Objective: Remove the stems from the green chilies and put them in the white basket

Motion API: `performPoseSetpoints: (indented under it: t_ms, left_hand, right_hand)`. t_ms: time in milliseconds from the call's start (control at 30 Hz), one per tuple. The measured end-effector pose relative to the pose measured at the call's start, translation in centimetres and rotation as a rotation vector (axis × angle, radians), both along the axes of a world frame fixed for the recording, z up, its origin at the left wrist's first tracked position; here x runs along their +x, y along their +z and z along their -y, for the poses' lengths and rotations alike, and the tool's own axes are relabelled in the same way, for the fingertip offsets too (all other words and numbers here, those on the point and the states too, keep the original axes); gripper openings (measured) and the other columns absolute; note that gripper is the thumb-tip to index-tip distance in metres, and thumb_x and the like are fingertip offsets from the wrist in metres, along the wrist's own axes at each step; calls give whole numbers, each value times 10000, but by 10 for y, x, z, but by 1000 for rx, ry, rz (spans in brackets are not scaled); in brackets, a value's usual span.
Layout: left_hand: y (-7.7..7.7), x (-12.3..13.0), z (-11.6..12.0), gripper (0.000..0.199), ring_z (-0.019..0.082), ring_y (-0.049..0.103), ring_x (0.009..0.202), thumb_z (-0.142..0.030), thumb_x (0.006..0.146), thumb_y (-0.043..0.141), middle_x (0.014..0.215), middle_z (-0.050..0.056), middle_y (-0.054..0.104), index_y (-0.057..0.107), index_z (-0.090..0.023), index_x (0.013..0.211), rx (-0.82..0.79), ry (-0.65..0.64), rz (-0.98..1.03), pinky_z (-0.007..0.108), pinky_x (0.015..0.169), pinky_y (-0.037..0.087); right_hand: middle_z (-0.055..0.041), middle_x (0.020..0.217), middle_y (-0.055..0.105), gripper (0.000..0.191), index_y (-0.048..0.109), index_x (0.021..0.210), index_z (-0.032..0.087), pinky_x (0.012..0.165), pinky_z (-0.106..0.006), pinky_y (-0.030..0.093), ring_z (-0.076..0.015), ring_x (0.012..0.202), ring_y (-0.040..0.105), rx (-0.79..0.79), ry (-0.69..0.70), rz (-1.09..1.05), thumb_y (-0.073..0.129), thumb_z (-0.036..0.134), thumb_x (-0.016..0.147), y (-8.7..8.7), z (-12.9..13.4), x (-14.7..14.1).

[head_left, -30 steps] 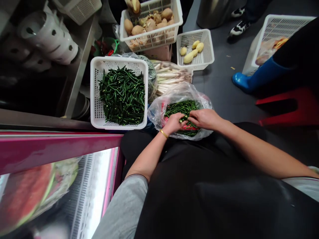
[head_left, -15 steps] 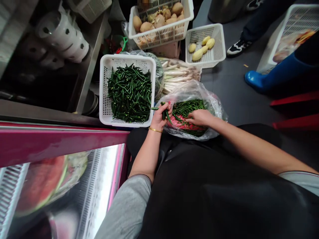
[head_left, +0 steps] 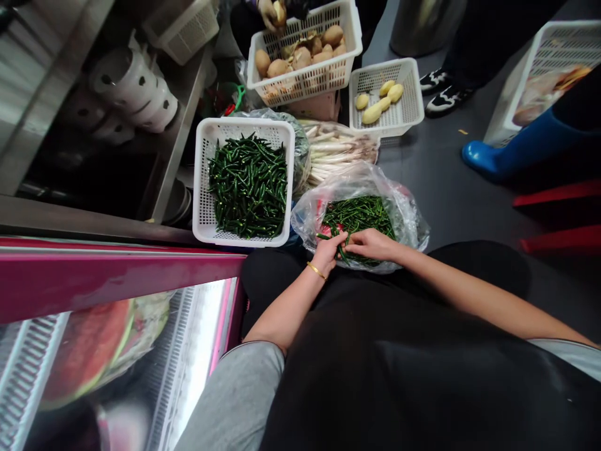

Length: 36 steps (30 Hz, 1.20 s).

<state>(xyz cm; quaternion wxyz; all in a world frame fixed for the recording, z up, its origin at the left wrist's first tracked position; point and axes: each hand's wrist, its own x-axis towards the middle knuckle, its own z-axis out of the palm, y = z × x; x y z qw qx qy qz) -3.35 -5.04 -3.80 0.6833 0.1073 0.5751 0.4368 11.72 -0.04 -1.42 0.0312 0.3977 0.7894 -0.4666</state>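
Note:
My left hand [head_left: 327, 252], with a gold bangle at the wrist, is closed around a few green chili peppers [head_left: 342, 252] whose ends poke out between the fingers. Right against it is my right hand [head_left: 372, 243], its fingers pinched at the same chilies. Both hands are over the near side of a clear plastic bag [head_left: 408, 219] with pink-red patches, full of thin green chilies [head_left: 359, 213]. To the left, a white perforated basket [head_left: 203, 188] holds a heap of dark green chilies [head_left: 251, 188].
Behind the bag lie long white-stemmed vegetables [head_left: 338, 150]. Further back stand a white basket [head_left: 305, 78] of brown potatoes and a smaller basket [head_left: 385, 128] of peeled ones. Another person's hand [head_left: 268, 14] holds a potato. A blue boot [head_left: 511, 147] is at right; a glass-topped case [head_left: 117, 263] at left.
My left hand has moved right, away from the basket's edge, with its chilies. My right hand has come up from the bag's contents to meet it. The other person's hand has come into view.

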Motion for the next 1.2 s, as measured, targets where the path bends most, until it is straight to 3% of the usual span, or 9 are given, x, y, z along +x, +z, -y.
performPoseSetpoints:
  t_ms: [100, 233, 367, 533, 700, 767, 867, 967, 1200]
  left_hand:
    - [5, -4, 0, 360, 55, 447, 396, -368, 573, 843, 493, -40, 519, 590, -134, 676, 31, 27, 21, 197, 377, 256]
    - [16, -11, 3, 463, 67, 505, 460, -407, 510, 872, 610, -28, 603, 631, -145, 807, 80, 57, 77, 196, 422, 313]
    - [25, -17, 15, 427, 68, 461, 444, -452, 552, 845, 560, 2, 596, 669, -121, 755, 124, -214, 14, 212, 416, 235]
    - [44, -26, 28, 398, 86, 485, 516, -473, 589, 827, 562, 13, 605, 686, -111, 673, 311, -441, -94, 240, 540, 362]
    - [69, -33, 31, 361, 130, 584, 611, -438, 642, 806, 664, 46, 662, 718, -108, 759, 462, -659, -14, 261, 624, 440]
    - [69, -38, 30, 333, 118, 576, 585, -421, 660, 794, 657, 48, 660, 705, -111, 744, 417, -579, 23, 240, 574, 421]
    - [61, -51, 22, 302, 76, 517, 500, -390, 661, 783, 580, 12, 604, 624, -133, 671, 243, -158, 92, 204, 484, 357]
    - [55, -63, 13, 280, 75, 534, 504, -320, 634, 785, 594, -8, 601, 575, -152, 714, 143, 112, 149, 186, 446, 320]
    - [40, -49, 12, 273, 102, 568, 491, -206, 605, 782, 599, 18, 639, 633, -125, 819, -24, 39, 71, 187, 409, 286]
  right_hand:
    - [-9, 640, 605, 395, 624, 769, 169, 563, -242, 358, -130, 566, 524, -176, -75, -148, 450, 513, 852, 0, 0, -13]
    - [1, 608, 557, 366, 545, 665, 180, 577, -247, 340, -118, 567, 480, -34, -104, -240, 496, 505, 826, 5, -1, -18]
    - [43, 542, 473, 459, 555, 697, 180, 501, -235, 296, -92, 483, 400, -231, -101, -253, 434, 587, 872, 19, 4, -2]
    - [42, 463, 435, 490, 549, 604, 176, 464, -226, 300, -82, 442, 376, -324, -109, -377, 477, 589, 859, 23, 18, -3]
    - [47, 365, 349, 506, 458, 561, 218, 388, -252, 322, -111, 338, 363, -548, -503, -448, 425, 649, 824, 1, 14, -15]
    - [13, 395, 446, 510, 539, 604, 200, 411, -251, 357, -127, 368, 432, -481, -320, -240, 471, 667, 797, -4, 0, -16]
    - [-98, 653, 675, 433, 675, 730, 171, 574, -273, 457, -200, 622, 638, -13, 32, 207, 538, 570, 829, -7, -24, -28]
    - [-195, 939, 721, 452, 733, 904, 127, 722, -318, 488, -283, 911, 677, 346, 91, 476, 453, 482, 910, -13, -38, -58]
    - [-168, 928, 724, 395, 737, 908, 114, 649, -262, 442, -243, 859, 676, 218, -25, 541, 492, 422, 869, -23, -31, -57]
